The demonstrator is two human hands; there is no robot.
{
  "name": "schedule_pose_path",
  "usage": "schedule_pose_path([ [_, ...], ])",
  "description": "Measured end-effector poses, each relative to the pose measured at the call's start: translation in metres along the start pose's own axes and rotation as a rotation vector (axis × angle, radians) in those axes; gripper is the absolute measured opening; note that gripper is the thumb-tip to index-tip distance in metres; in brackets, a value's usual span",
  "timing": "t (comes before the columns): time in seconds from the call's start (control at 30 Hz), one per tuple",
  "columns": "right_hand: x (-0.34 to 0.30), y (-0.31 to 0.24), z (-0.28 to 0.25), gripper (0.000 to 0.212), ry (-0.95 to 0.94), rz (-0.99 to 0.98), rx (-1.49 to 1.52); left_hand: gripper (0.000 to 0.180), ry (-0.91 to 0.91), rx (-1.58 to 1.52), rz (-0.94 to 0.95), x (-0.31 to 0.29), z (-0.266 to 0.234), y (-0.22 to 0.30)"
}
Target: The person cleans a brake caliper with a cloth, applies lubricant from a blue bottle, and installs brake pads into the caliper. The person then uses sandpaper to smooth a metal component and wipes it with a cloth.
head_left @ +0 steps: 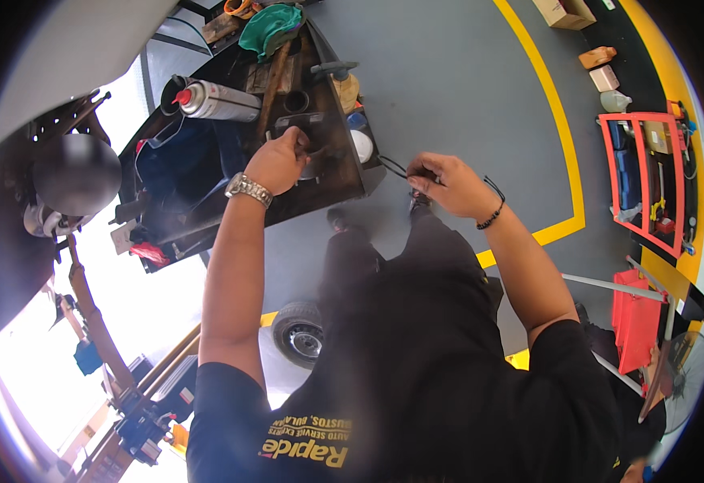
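My left hand (281,158), with a metal watch on its wrist, is over the dark workbench (342,187). Its fingers are pinched together near some metal parts on the bench top; what they grip, if anything, I cannot make out. To the right, past the bench corner, my right hand (446,183) is in the air with its fingers closed. A thin black loop (392,167), like a rubber ring or cord, sticks out from its fingertips toward the bench. A white round lid or cap (361,146) sits at the bench edge between both hands.
On the bench, a spray can (222,101) with a red cap lies beyond my left hand, and a green cloth (270,30) at the far end. A wheel (298,335) is on the floor at my left. A red-framed rack (643,181) stands at the right, past a yellow floor line (565,145).
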State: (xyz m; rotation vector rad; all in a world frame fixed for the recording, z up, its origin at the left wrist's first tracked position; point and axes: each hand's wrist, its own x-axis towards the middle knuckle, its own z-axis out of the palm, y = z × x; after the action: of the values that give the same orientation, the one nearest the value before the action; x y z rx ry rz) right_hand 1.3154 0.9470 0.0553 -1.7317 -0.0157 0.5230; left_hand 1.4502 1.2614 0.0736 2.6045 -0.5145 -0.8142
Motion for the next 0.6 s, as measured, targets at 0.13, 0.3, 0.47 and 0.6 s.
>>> schedule_pose_path([
  [0.13, 0.01, 0.046, -0.017, 0.014, -0.098, 0.095, 0.208, 0.029, -0.072, -0.034, -0.106, 0.011, -0.005, 0.008],
  [0.3, 0.021, 0.091, 0.001, 0.01, -0.153, 0.072, 0.336, 0.037, 0.022, -0.217, -0.253, -0.005, 0.008, 0.012],
  [0.47, 0.037, 0.103, 0.02, 0.017, -0.091, -0.165, 0.307, 0.046, 0.605, -0.171, -0.016, -0.034, 0.045, 0.002],
  [0.6, 0.062, 0.1, 0.019, 0.027, 0.049, -0.422, -0.022, 0.075, 0.731, -0.193, -0.192, -0.037, 0.078, -0.013],
])
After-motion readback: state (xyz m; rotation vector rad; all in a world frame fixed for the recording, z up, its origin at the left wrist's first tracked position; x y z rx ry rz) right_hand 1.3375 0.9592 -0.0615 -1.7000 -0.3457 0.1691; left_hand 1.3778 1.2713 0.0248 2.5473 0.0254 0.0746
